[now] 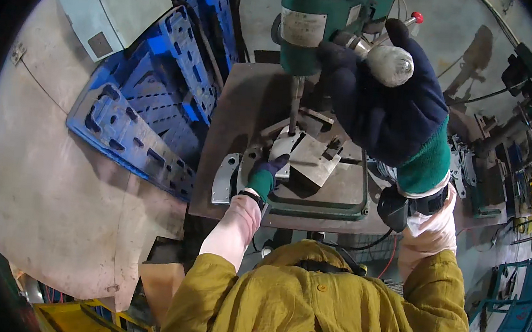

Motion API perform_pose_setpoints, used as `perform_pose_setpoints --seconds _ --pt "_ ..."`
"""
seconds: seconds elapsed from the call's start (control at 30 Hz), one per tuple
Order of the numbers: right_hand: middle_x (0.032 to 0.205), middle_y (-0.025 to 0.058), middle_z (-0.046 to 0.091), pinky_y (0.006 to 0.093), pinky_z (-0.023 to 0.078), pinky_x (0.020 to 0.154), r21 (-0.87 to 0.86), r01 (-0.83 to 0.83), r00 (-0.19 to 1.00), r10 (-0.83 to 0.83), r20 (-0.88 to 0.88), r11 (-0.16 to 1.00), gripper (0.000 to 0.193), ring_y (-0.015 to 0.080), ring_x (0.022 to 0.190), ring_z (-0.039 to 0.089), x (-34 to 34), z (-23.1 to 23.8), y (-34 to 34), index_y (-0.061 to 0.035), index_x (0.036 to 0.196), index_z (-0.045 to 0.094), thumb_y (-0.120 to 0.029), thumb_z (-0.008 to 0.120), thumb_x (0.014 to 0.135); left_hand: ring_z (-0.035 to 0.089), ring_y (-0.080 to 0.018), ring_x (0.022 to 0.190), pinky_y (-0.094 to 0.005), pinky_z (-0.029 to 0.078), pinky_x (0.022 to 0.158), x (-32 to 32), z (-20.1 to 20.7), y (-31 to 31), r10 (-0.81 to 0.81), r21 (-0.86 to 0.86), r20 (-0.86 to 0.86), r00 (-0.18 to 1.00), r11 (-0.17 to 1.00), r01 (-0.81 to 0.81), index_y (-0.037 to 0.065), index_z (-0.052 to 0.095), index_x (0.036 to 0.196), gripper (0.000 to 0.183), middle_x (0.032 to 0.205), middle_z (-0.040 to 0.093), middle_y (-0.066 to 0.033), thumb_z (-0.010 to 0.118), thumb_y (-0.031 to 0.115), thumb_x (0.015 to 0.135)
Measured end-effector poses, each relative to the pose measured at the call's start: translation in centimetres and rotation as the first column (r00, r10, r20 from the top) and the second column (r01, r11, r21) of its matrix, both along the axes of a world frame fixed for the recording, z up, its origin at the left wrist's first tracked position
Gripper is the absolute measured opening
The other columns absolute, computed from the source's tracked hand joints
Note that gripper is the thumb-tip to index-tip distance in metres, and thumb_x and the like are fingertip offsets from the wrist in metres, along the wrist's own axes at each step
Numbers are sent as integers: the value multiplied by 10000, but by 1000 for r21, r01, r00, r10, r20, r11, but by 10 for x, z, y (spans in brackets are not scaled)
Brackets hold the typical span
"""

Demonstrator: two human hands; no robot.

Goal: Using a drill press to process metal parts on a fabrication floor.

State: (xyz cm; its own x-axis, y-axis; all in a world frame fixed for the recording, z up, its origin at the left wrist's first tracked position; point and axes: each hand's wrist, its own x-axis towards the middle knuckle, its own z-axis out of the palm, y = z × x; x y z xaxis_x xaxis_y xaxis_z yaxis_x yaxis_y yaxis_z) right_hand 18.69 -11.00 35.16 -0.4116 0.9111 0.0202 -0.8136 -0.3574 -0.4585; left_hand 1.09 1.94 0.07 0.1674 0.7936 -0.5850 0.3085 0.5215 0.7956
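My left hand [267,174], in a dark glove with a green cuff, is closed on a curved silver metal part [284,147]. It rests against a metal fixture block [314,161] beneath the spindle [296,99] of a green drill press [298,55]. The spindle's lower end meets the part; the exact contact point is too small to make out. My right hand [388,110], gloved likewise, wraps the feed handle, whose pale, wrapped-looking knob [391,66] shows between thumb and fingers. Another curved metal part [225,178] lies left of my left hand.
Blue plastic pallets [134,123] lean at the left, below a grey control box [118,7]. A red-tipped lever [416,18] sticks out beyond my right hand. Several loose metal parts [462,164] lie to the right, near a blue rack [510,307].
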Motion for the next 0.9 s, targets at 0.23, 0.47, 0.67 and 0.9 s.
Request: perform_pose_setpoints --seconds 0.23,0.47,0.67,0.9 --pt "1184 101 638 292 531 725 -8 -135 986 134 -101 991 668 187 1115 608 5 -2 3 -21 1358 511 -520 564 917 641 -195 631 -298 507 525 -20 -13 -9 16 -30 418 908 1000 -4 84 688 1066 481 814 680 -72 766 477 801" --pt "1177 134 641 347 534 821 1 -143 973 141 -182 990 566 237 1114 612 2 0 6 14 1309 530 -404 582 931 675 -201 672 -301 523 491 -16 1 -16 45 -193 414 909 980 39 121 597 1173 500 852 681 -81 774 421 814" --pt "1171 163 643 393 537 904 -7 -131 951 124 -282 991 479 279 1113 615 0 -9 5 44 1267 547 -304 598 942 669 -223 563 -299 519 451 -13 -11 -5 102 -254 323 941 967 -18 77 630 1057 439 803 683 -90 800 387 797" --pt "1142 155 643 411 548 935 -140 171 947 -202 -251 975 408 278 1060 630 -16 -56 -14 57 1258 546 -204 603 949 668 -210 550 -291 503 436 -13 -3 -15 80 -104 454 888 994 -37 47 656 1026 413 797 690 -93 809 351 792"
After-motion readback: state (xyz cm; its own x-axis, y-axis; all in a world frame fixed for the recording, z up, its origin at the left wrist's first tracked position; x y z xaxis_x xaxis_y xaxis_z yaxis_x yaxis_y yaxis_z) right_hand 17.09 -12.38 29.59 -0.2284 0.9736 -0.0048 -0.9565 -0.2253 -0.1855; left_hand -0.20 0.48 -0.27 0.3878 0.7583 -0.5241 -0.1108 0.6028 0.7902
